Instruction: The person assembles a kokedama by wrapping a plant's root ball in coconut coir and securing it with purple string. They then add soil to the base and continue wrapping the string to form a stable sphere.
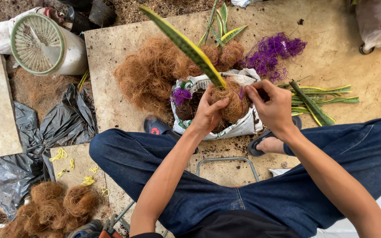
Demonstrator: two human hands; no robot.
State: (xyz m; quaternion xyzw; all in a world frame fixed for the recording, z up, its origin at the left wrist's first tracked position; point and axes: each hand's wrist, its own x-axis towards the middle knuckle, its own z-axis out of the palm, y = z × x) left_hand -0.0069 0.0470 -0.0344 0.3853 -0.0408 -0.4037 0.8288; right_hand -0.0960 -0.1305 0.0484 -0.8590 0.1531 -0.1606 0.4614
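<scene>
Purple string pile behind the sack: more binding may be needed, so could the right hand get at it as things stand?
Probably yes: the purple string pile lies uncovered just beyond the right hand, with nothing between them, though that hand is now on the coir-wrapped plant ball.

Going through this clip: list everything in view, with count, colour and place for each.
fibre ball with leaf: one, brown ball, green-yellow leaf, held over the bag
soil bag: one, white, open, between the feet
loose coconut fibre: one heap, brown, left of the bag
wrapped plants: two or so, brown balls, green leaves, behind the bag
purple string: one tangle, upper right of the board
cut leaves: several, green-yellow, right of the bag
basket: one, pale green, lying on its side, top left
black plastic sheet: one, left
yellow string bits: several, lower left
fibre clumps: brown, bottom left
left hand: gripping the ball
right hand: fingers at the ball's top
</scene>
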